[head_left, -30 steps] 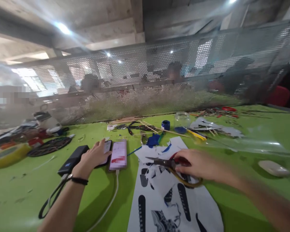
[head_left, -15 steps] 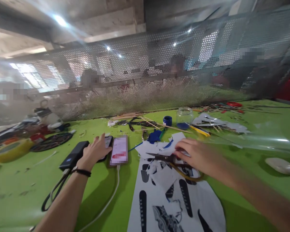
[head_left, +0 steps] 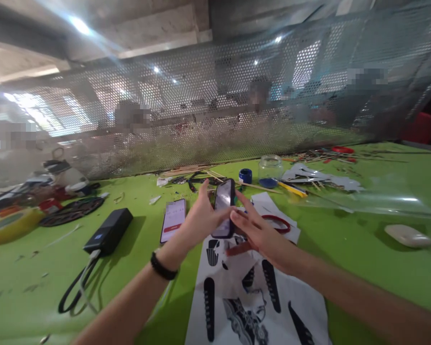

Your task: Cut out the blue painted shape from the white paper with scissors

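My left hand [head_left: 201, 215] is closed on a dark smartphone [head_left: 223, 196], held tilted up above the paper. Its thumb crosses the front of the phone. My right hand [head_left: 258, 232] has its fingers spread, with fingertips at the phone's right edge. Below lies a white printed sheet [head_left: 237, 292] with dark cut-out shapes and a motorcycle picture. Beside my right hand a red scissors handle [head_left: 278, 223] shows on white paper scraps; the blades are hidden. A second phone [head_left: 174, 220] with a lit screen lies left of my left hand.
A black power bank [head_left: 109, 232] with cables lies left. Behind are a blue paint pot [head_left: 244, 176], a glass jar [head_left: 270, 168], a yellow cutter [head_left: 292, 188] and thin sticks. Yellow tape [head_left: 14, 225] sits far left, a pale computer mouse [head_left: 407, 235] right. A perforated screen [head_left: 201, 105] stands behind.
My left hand has lifted the dark phone off the table and carried it right, over the paper. My right hand has left the scissors and come to the phone.
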### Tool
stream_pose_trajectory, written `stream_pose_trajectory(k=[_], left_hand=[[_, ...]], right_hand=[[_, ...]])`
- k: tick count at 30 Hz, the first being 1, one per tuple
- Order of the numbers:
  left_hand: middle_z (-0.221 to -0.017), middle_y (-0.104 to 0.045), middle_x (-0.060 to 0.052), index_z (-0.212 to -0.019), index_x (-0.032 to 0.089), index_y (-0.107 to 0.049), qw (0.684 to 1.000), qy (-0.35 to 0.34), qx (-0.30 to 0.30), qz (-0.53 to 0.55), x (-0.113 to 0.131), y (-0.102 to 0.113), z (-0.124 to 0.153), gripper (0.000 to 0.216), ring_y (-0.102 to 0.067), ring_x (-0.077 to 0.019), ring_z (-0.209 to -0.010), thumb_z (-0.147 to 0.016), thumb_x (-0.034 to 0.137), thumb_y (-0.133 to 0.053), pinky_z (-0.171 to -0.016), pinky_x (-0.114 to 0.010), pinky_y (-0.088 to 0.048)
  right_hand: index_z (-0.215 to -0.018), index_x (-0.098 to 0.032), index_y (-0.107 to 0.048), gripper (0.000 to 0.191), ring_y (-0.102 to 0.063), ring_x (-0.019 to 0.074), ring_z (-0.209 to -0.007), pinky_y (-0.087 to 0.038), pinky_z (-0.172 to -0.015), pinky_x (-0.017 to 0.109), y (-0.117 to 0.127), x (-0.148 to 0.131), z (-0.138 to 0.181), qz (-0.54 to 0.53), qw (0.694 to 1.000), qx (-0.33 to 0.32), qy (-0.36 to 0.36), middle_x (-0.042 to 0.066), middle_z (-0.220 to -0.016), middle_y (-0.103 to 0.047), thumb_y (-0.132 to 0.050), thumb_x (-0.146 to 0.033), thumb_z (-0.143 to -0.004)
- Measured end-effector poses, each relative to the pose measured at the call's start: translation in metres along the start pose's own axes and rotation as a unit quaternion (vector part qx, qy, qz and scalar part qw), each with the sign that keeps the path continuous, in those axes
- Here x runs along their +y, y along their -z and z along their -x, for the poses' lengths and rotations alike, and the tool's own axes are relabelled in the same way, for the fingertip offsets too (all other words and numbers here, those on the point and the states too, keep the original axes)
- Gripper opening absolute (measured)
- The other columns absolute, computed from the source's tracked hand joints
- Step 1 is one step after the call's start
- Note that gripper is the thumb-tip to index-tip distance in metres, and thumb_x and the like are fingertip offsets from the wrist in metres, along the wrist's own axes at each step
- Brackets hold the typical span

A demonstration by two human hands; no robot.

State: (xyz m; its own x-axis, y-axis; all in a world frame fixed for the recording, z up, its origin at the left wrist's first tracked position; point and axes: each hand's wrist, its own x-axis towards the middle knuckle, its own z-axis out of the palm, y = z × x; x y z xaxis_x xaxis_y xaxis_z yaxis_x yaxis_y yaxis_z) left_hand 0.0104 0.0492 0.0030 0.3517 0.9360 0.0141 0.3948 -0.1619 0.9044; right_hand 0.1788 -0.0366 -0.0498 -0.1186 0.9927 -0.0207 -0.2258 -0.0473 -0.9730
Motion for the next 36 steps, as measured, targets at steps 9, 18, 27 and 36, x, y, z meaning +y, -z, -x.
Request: stream_pose_trajectory(k=[9,18,27,36], left_hand=[[-0.161,-0.068,-0.025,-0.172,0.014,-0.044,0.982,-0.006,0.025,0.188,0.000,-0.008,0.010,0.069,-0.067,-0.0387,-0.144,-0.113,0.047,-0.061,-0.106,-0.050,-0.064],[-0.153,-0.074,-0.017,-0.182,0.026,-0.035,0.956,-0.070,-0.089,0.272,-0.008,-0.004,0.019,0.108,-0.072,-0.0374,-0.133,-0.087,0.026,-0.088,-0.107,-0.051,-0.063],[-0.173,-0.056,-0.019,-0.186,0.037,-0.006,0.942,-0.100,-0.138,0.291,-0.001,-0.018,0.034,0.128,-0.073,-0.0397,-0.134,-0.089,0.014,-0.085,-0.113,-0.062,-0.064],[-0.167,-0.065,-0.015,-0.185,0.044,-0.021,0.943,-0.076,-0.087,0.311,-0.005,-0.020,0.031,0.113,-0.076,-0.0436,-0.131,-0.093,0.027,-0.086,-0.097,-0.056,-0.073]], right_hand=[[-0.184,-0.044,-0.023,0.131,-0.083,0.0308,-0.112,-0.077,-0.092,0.050,0.014,-0.015,-0.004,-0.110,0.992,0.053,-0.002,0.007,-0.147,-0.080,-0.101,-0.023,-0.082],[-0.183,-0.048,-0.025,0.123,-0.086,0.0248,-0.095,-0.079,-0.071,0.037,0.019,-0.017,0.005,-0.160,0.985,0.064,0.025,0.001,-0.139,-0.086,-0.101,-0.027,-0.089],[-0.178,-0.047,-0.038,0.098,-0.086,0.0311,-0.099,-0.081,-0.071,0.051,0.016,-0.019,0.010,-0.119,0.987,0.081,0.075,0.005,-0.137,-0.086,-0.094,-0.035,-0.097],[-0.181,-0.047,-0.037,0.098,-0.087,0.0324,-0.103,-0.080,-0.084,0.054,0.014,-0.026,0.015,-0.115,0.990,0.064,0.049,0.004,-0.148,-0.084,-0.088,-0.029,-0.100]])
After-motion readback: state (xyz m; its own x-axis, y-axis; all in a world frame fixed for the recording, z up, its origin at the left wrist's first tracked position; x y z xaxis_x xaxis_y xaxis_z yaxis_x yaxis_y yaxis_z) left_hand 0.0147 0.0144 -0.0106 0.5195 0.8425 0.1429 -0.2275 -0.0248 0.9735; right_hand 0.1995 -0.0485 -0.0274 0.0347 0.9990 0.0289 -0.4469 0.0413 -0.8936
